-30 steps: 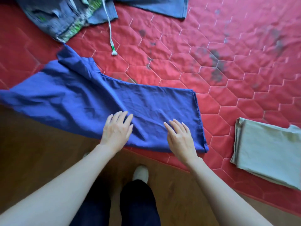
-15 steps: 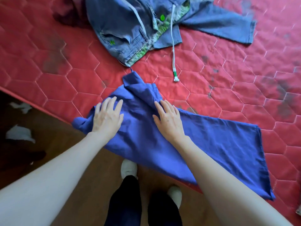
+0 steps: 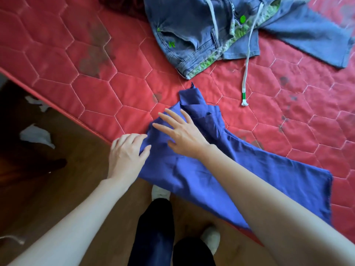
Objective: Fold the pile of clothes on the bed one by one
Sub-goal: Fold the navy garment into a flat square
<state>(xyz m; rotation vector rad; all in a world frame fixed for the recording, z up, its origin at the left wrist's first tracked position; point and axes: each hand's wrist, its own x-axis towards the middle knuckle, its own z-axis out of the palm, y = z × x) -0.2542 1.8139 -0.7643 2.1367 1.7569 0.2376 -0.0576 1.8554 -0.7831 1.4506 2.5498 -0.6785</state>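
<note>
A blue garment (image 3: 259,181) lies stretched along the near edge of the red quilted bed (image 3: 92,54), partly hanging over it. My left hand (image 3: 126,152) grips the garment's left end, fingers curled at the cloth's edge and thumb on top. My right hand (image 3: 182,133) lies flat on the cloth just right of it, fingers spread and pointing left. A bunched corner of the garment (image 3: 190,96) sticks up beyond my right hand. Unfolded blue jeans (image 3: 192,29) with a green patterned lining lie farther back on the bed.
A white drawstring (image 3: 246,73) with a green-banded tip trails from the jeans toward the blue garment. A dark red cloth (image 3: 123,4) shows at the top edge. White scraps (image 3: 36,134) lie on the wooden floor at left. My socked feet (image 3: 160,191) stand by the bed.
The view swung left along the garment, and the folded grey piece left the frame. Both hands slid to the garment's left end. My left hand went from lying flat to curling on the cloth's edge.
</note>
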